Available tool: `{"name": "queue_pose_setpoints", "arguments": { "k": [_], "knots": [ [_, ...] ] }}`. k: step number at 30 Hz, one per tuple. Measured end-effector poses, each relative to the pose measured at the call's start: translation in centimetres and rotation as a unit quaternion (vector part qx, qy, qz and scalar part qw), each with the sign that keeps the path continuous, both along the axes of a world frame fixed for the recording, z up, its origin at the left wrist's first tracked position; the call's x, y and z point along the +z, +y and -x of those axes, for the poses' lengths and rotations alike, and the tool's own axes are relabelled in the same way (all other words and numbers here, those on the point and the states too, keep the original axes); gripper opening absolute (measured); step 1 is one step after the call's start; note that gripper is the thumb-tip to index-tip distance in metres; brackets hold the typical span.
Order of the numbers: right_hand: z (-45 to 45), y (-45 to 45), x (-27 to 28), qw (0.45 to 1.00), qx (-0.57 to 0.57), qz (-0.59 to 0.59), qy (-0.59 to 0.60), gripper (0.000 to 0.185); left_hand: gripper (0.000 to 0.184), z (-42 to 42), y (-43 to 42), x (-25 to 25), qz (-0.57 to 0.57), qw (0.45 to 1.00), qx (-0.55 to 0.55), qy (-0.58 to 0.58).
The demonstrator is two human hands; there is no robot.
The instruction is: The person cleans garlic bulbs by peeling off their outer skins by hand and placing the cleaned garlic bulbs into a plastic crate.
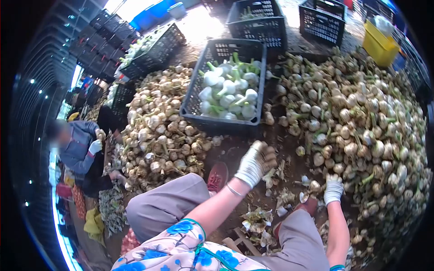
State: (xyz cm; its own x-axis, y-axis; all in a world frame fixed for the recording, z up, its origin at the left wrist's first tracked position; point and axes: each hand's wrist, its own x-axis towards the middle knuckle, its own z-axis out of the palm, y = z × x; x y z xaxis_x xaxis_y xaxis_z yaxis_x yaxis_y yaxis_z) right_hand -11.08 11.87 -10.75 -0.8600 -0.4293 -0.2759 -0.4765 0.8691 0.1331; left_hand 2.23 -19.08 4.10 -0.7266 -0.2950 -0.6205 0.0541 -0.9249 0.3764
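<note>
My left hand [257, 162], in a white glove with dirt-browned fingers, hovers over the ground just below the crate. Its fingers stretch out with nothing visible in them. At the near edge of the right-hand heap of garlic bulbs [352, 117] is my right hand [333, 189], also gloved. Its fingertips point down among the bulbs and are hidden, so any grip does not show. A loose garlic bulb [315, 186] lies just left of it. Ahead, a black plastic crate [221, 118] holds clean white garlic bulbs [229, 88] with short green stems.
Another garlic heap [158, 131] lies left of the crate. Peeled skins [257, 221] litter the ground between my feet. More black crates [257, 27] and a yellow container [380, 45] stand behind. A person [79, 144] in gloves sits at the left.
</note>
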Motion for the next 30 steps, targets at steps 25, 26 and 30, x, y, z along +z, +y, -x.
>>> {"name": "queue_pose_setpoints", "arguments": {
  "k": [25,26,30],
  "knots": [
    [-8.4,-6.6,14.2,0.692,-0.145,0.620,-0.339,0.022,0.043,-1.8,9.1,-1.4,0.061,0.969,-0.219,0.097],
    [-8.4,-6.6,14.6,0.684,-0.149,0.629,-0.338,0.022,0.043,-1.6,8.4,-0.9,-0.023,0.963,-0.257,0.080],
    [-8.0,-6.6,14.9,0.603,-0.228,0.650,-0.402,0.037,0.046,-0.5,9.8,-0.5,0.218,0.937,-0.268,0.060]
  ]
}}
